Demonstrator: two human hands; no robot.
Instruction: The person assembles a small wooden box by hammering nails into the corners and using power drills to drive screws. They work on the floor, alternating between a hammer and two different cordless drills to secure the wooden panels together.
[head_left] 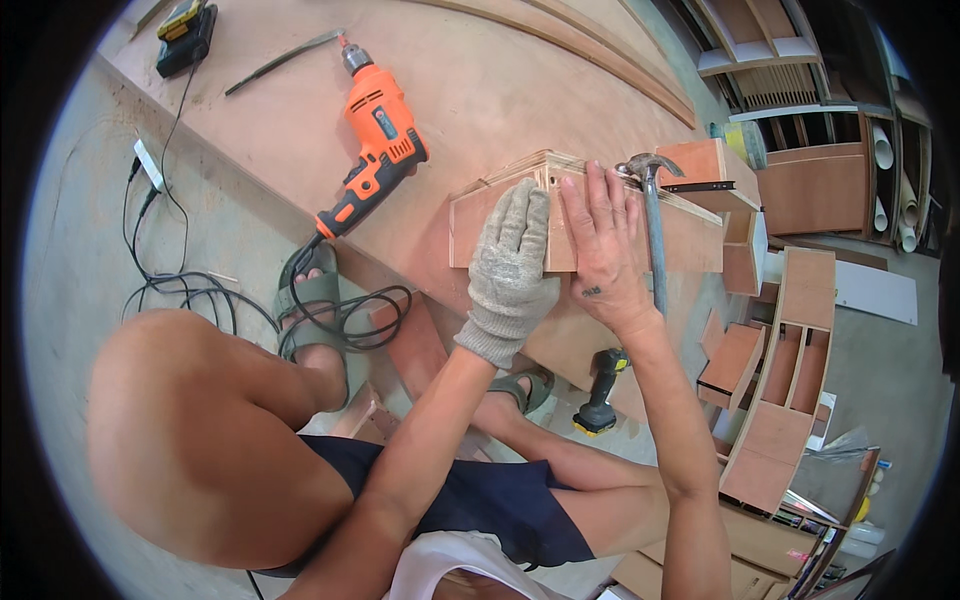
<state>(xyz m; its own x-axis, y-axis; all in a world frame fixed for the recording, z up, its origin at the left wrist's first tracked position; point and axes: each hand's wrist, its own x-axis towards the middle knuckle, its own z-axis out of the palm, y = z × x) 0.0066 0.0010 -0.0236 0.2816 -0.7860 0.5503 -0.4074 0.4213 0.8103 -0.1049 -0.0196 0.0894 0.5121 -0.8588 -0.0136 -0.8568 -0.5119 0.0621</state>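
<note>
Gloved left hand [512,262] and bare right hand [606,250] laid flat on a wooden box [685,238], center of the frame.
From the left, a white power strip [148,166] sits on the floor, and a black charger [187,42] is in the upper left, on a wide wooden board [265,125]. An orange drill [378,140] lies on the board at upper center-left, its bit end toward the top. The left hand's fingers are straight and together against the box, clenched on nothing; the right hand, just beside it, is likewise stretched out, grasping nothing. A black cordless tool [600,392] stands below the hands. Right of the right hand is a claw hammer [656,230], handle pointing down the frame; farther right stands a wooden cabinet frame [782,440].
</note>
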